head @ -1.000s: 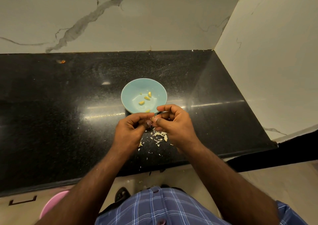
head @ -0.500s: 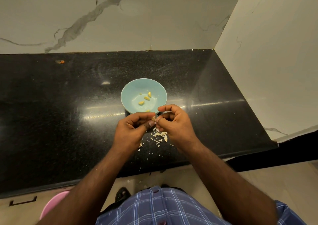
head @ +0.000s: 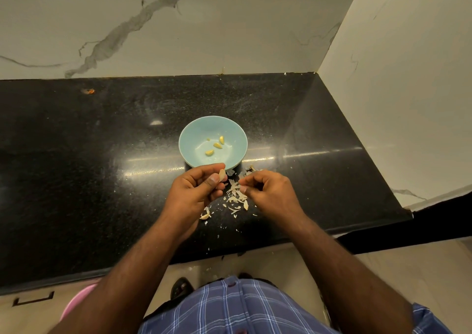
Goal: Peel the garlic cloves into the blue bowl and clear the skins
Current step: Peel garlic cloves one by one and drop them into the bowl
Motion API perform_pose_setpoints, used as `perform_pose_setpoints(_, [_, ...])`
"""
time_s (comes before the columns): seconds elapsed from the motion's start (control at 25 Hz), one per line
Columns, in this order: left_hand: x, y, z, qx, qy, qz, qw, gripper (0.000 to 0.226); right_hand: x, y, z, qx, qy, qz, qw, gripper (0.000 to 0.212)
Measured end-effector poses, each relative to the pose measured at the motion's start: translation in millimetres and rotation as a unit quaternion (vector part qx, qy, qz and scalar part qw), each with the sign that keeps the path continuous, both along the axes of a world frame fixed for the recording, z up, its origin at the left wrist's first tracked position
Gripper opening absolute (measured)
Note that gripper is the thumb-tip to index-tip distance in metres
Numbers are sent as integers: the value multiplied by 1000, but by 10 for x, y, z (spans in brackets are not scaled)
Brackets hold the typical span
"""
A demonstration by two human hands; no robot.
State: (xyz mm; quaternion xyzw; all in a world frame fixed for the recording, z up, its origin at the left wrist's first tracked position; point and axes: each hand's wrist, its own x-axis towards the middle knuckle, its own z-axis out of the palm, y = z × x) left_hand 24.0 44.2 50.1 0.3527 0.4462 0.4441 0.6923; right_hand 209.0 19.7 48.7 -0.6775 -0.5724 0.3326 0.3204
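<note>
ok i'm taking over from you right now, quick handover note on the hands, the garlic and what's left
Left hand pinches a garlic clove just in front of the blue bowl.
Right hand has fingers curled over the skins; whether it holds a scrap is unclear.
Done: three peeled cloves lie in the bowl.
Left: drop the held clove in, then clear the skins off the black counter.
</note>
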Motion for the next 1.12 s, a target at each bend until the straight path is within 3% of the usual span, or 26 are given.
perform_pose_setpoints(0.12, [2,-10,19,-4,15,-5,1000,17,35,15,6,-8,13,7,1000,16])
perform_pose_setpoints(0.32, [16,-23,80,-18,4,-4,1000,10,-104,53,102,18,154,31,987,31])
perform_pose_setpoints(0.52, [55,-43,134,-32,-19,9,999,8,-242,33,123,81,162,2,983,16])
perform_pose_setpoints(0.68, [72,-56,144,-38,-41,15,998,19,-258,9,124,107,177,-14,978,10])
perform_pose_setpoints(0.92, [127,-66,67,-14,-43,50,998,18,-231,71,120,63,280,-11,958,17])
perform_pose_setpoints(1.04, [75,-45,36,29,4,34,999,9,-191,50,166,11,340,-13,940,17])
perform_pose_setpoints(1.12, [46,-37,43,46,42,13,998,14,-137,69,194,6,325,-10,946,18])
